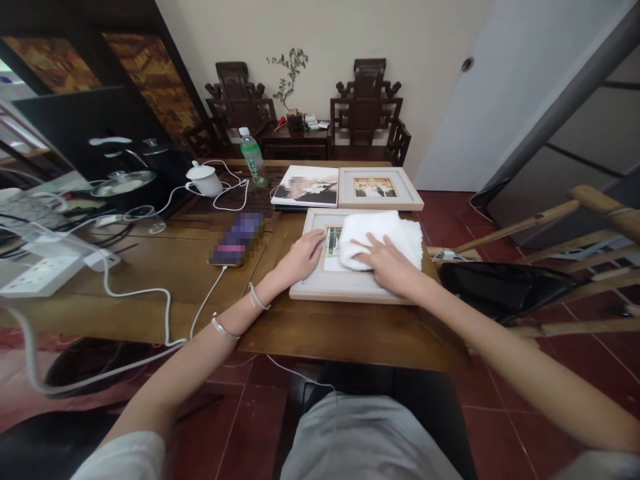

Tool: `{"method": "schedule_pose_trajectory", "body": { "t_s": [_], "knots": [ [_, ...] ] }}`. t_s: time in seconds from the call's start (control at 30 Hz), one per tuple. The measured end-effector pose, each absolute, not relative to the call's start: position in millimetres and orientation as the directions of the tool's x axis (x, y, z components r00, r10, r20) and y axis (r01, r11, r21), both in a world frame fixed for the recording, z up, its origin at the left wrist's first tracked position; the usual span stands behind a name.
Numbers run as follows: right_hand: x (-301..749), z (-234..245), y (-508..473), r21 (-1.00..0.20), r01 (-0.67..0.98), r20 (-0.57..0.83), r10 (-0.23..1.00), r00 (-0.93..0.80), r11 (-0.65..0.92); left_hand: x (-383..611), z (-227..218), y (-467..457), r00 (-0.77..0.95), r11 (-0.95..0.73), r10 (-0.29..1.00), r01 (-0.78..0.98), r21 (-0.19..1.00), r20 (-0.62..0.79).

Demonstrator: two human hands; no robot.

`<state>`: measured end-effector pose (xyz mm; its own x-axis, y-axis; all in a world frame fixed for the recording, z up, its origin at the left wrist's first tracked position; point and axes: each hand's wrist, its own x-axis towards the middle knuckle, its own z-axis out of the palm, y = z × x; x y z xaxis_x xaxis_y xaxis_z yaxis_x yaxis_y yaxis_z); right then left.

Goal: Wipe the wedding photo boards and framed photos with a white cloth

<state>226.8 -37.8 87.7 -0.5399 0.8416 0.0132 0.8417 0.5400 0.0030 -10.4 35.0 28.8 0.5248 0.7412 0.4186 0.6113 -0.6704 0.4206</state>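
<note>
A light wooden picture frame (345,291) lies flat near the table's front edge, with a white mat and a small photo inside. My left hand (301,257) rests on its left side, fingers stretched out over the rim. On the frame's right part is a folded, fluffy white cloth (407,241), covering part of the photo. With fingers spread over it, my right hand (390,265) presses and holds this cloth against the frame.
Behind lie a second picture frame (413,195) and a photo album (305,183). To the left are a green-labelled bottle (254,160), a white lidded cup (204,180), a phone (237,239) on a cable and a power strip (45,267). A wooden chair (610,207) stands right.
</note>
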Motion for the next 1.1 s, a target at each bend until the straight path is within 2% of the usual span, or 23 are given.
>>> {"method": "schedule_pose_trajectory", "body": {
  "t_s": [0.13,0.3,0.5,0.67,0.87,1.1],
  "knots": [
    [237.7,89.8,-5.2,0.043,0.875,0.080,0.871,-0.484,0.482,-9.8,31.3,33.4,0.520,-0.654,0.757,0.616,0.439,0.397],
    [228.2,96.6,-14.2,0.002,0.892,-0.009,0.892,-0.451,0.451,-9.2,31.6,32.9,0.524,-0.633,0.774,0.626,0.456,0.355],
    [215.3,111.5,-78.2,-0.118,0.835,-0.164,0.818,-0.551,0.538,-8.6,30.3,32.5,0.523,-0.629,0.777,0.628,0.458,0.351],
    [212.4,121.1,-111.8,-0.193,0.758,-0.145,0.745,-0.651,0.624,-9.1,32.1,31.0,0.522,-0.627,0.779,0.632,0.455,0.349],
    [212.8,101.9,-85.9,-0.150,0.782,-0.068,0.783,-0.619,0.605,-9.7,29.9,32.9,0.518,-0.638,0.770,0.623,0.453,0.373],
    [220.2,90.5,-38.3,-0.005,0.842,0.025,0.842,-0.539,0.539,-9.5,29.5,32.9,0.517,-0.633,0.774,0.625,0.457,0.366]
  ]
}}
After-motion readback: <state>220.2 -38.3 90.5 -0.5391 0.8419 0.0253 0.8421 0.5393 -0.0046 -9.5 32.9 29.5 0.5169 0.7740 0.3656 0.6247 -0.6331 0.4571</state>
